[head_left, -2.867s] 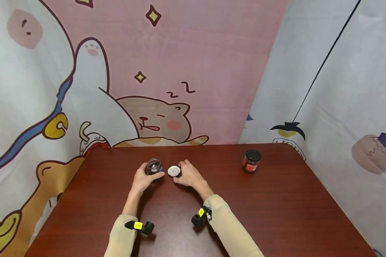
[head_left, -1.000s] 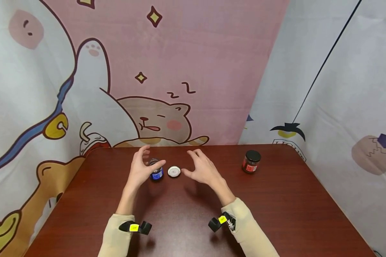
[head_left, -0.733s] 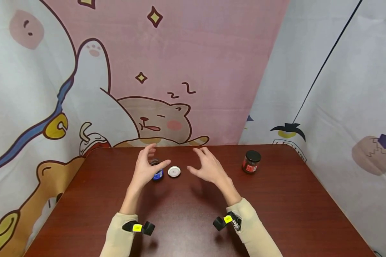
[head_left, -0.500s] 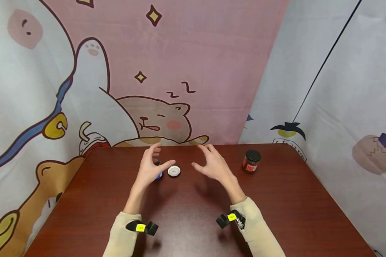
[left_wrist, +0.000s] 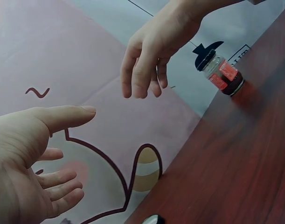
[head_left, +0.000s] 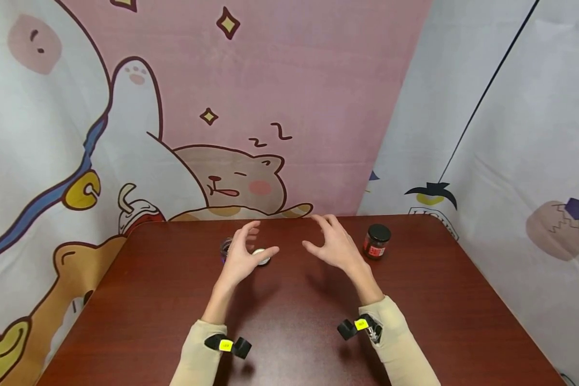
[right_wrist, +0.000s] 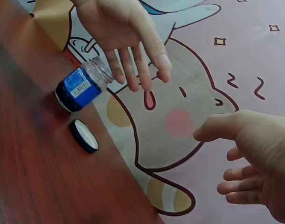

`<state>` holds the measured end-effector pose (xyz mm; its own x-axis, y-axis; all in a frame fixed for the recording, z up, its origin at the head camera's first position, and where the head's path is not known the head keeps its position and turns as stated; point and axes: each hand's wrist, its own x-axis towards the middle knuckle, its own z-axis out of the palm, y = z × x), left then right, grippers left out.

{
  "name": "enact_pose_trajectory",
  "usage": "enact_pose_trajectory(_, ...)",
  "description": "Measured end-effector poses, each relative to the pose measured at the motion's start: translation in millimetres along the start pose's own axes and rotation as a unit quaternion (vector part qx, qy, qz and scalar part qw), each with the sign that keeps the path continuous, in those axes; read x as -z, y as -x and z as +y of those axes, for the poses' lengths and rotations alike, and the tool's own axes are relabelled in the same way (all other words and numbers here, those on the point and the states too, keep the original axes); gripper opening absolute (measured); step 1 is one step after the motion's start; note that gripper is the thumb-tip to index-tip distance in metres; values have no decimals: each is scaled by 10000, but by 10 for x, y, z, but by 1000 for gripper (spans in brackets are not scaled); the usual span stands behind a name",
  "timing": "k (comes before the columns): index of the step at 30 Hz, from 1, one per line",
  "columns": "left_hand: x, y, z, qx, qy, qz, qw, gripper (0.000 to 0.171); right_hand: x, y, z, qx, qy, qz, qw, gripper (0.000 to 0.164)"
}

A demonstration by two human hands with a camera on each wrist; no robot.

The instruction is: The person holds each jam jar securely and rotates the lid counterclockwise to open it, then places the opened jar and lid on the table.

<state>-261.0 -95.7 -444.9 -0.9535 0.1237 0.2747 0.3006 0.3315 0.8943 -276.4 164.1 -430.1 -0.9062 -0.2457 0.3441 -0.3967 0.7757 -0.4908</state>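
My left hand (head_left: 243, 257) hovers over the table with relaxed, spread fingers and holds nothing. Behind it in the head view, partly hidden, stand an uncapped glass jar (head_left: 225, 247) and its lid (head_left: 261, 257). The right wrist view shows that jar's blue label (right_wrist: 79, 88) and threaded neck, with the black lid (right_wrist: 85, 135) lying white inside up beside it. My right hand (head_left: 338, 246) is also raised and empty, thumb and fingers apart. To its right stands a second jar (head_left: 377, 241), red-labelled, with its black lid on.
The dark red wooden table (head_left: 289, 332) reaches back to a cartoon-printed cloth (head_left: 318, 107) hanging behind it and at both sides. Each sleeve carries a small black wrist camera (head_left: 231, 346).
Earlier the left hand held the blue-labelled jar and the right hand the lid. Both were let go on the table, and both hands then lifted and moved right.
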Motion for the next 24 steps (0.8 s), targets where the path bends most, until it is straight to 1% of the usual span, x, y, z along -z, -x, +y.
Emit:
enact_pose_trajectory(4, -93, -9, -9, -21, 44, 34, 10000, 79, 65, 24, 89, -111, -12, 24, 9999, 70)
enact_pose_trajectory(8, -187, -14, -24, -118, 86, 51, 9999, 78, 129, 39, 172, -174, -2, 92, 9998, 69)
enact_pose_trajectory(13, -322, -14, -52, -36, 195, -157, 9997, 78, 187, 66, 248, -250, -21, 95, 9996, 69)
enact_pose_trajectory(15, -372, -15, -56, -58, 219, -230, 9995, 77, 202, 80, 277, -289, -35, 83, 9995, 69)
enact_pose_trajectory(20, -480, -30, -39, -163, 197, -280, 9993, 76, 240, 116, 369, -363, -16, 150, 9992, 68)
enact_pose_trajectory(24, -546, -20, -46, -91, 230, -347, 9991, 77, 282, 147, 424, -499, -33, 103, 9987, 68)
